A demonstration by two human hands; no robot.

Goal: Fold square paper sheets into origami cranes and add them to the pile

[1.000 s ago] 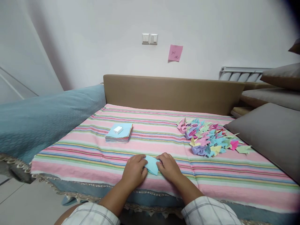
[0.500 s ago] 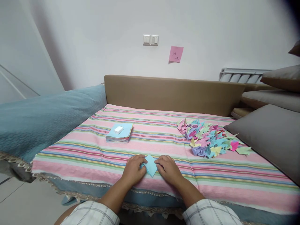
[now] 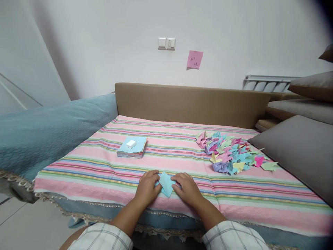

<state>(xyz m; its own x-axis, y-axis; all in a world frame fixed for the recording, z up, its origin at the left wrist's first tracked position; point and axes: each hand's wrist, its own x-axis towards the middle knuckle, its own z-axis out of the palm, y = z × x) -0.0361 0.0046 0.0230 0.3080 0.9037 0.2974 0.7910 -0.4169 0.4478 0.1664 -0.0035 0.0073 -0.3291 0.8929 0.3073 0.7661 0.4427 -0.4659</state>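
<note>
A small light-blue sheet of origami paper, folded into a diamond, lies on the striped cloth between my hands. My left hand grips its left corner between thumb and fingers. On the other side, my right hand has its fingertips closed on the right edge. The underside of the paper and the undersides of my fingers are hidden. Further off to the left stands a stack of coloured paper with a small white block on top. A heap of folded paper shapes in many colours lies to the right.
The striped cloth covers a sofa seat with a brown backrest. A blue-covered armrest bounds the left. Grey cushions are piled on the right. A pink note and light switches are on the wall.
The diamond of paper has shifted slightly left and turned a little between my hands. My left hand has moved slightly left; both hands still hold the paper.
</note>
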